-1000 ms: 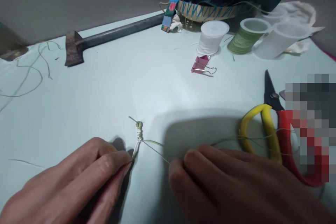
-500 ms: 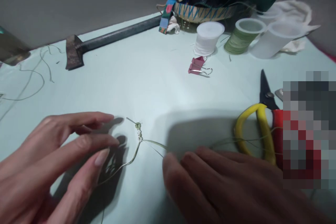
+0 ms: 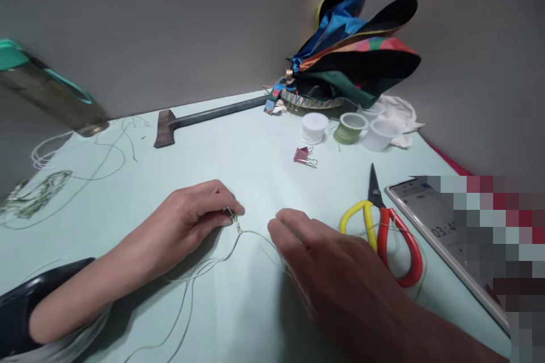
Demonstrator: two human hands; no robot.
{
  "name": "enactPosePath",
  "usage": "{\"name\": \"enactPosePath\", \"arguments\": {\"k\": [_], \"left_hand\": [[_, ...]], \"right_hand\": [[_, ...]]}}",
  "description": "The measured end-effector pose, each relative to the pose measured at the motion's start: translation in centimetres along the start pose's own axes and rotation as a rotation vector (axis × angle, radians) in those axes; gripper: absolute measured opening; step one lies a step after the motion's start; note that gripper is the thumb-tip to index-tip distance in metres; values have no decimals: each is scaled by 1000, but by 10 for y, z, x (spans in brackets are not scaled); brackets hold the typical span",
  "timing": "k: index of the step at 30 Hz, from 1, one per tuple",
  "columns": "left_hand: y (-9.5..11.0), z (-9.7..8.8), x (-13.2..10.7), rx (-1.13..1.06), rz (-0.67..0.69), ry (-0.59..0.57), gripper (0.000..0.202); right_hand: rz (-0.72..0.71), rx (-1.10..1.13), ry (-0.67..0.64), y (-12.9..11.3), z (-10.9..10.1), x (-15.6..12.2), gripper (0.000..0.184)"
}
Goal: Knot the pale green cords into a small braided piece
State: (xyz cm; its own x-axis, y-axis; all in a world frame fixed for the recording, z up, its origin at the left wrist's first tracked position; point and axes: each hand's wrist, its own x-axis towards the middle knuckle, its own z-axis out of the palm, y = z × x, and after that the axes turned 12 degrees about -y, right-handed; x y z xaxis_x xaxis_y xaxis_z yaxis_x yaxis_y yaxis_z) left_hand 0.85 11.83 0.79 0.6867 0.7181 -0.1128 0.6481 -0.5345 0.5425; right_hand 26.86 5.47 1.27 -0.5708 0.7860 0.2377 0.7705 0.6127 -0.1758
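Knotted cord (image 3: pixel 237 226) left of scissors (image 3: pixel 384 229) and phone (image 3: pixel 430 221)
Behind, on the bench (image 3: pixel 251 170): binder clip (image 3: pixel 302 155), then thread spools (image 3: pixel 314 129); hammer (image 3: pixel 213 113) at left.

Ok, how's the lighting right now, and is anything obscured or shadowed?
Head view: the left hand is fairly well lit, the right hand much darker; in the same view, shadows fall on the table beside both, and blocky pixelation hides part of the phone.

Hands (image 3: pixel 200 215), two. Knotted cord piece (image 3: pixel 238 228), one. Binder clip (image 3: pixel 302 155), one. Scissors (image 3: pixel 384 229), one pair. Bottle (image 3: pixel 53 93), one. Phone (image 3: pixel 426 210), one.
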Motion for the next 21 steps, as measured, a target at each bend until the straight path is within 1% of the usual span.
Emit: {"name": "enactPosePath", "arguments": {"k": [2,4,8,11,15,17,21], "left_hand": [[1,-1,1,3,17,-13,24],[1,-1,3,7,25,-19,20],[0,-3,10,34,35,-56,17],[3,-9,16,77,47,-137,16],[11,-21,19,158,44,-251,13],[13,-25,20,195,28,-283,12],[13,-28,22,230,-4,-335,12]], "right_hand": [[-44,-11,-20,-1,6,3,50],[-78,-24,-31,-3,13,6,48],[-72,-40,-6,-4,24,5,44],[-46,-31,15,-3,30,-1,42],[-55,2,-3,1,35,-4,30],[-64,36,-26,3,35,-4,26],[-75,99,-57,6,34,-1,24]]}}
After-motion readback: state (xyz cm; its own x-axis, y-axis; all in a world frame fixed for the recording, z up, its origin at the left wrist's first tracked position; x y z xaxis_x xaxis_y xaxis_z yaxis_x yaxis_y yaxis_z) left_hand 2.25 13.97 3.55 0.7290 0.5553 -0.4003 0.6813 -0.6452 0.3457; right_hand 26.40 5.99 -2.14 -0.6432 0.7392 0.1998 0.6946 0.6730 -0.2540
